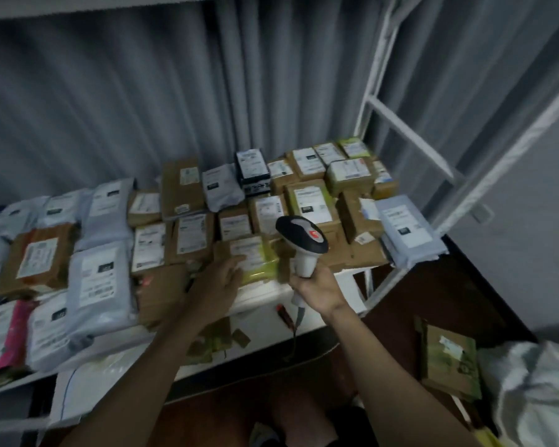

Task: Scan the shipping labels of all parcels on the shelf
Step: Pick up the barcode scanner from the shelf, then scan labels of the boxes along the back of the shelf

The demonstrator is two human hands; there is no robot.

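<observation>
Right hand (320, 287) wrapped tight round the scanner (302, 241), left hand (218, 279) flat-fingered on a front-row parcel (252, 258) on the shelf (265, 298) — dozens lie label-up, and nothing shows which are scanned — seemingly plenty left.

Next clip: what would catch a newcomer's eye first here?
The scanner, white and black with a red button, stands out at centre, gripped by the right hand above the parcels. Just left of it, the left hand rests on a yellow-taped parcel at the shelf's front edge. Behind them, brown boxes and grey mailers cover the shelf, labels up.
</observation>
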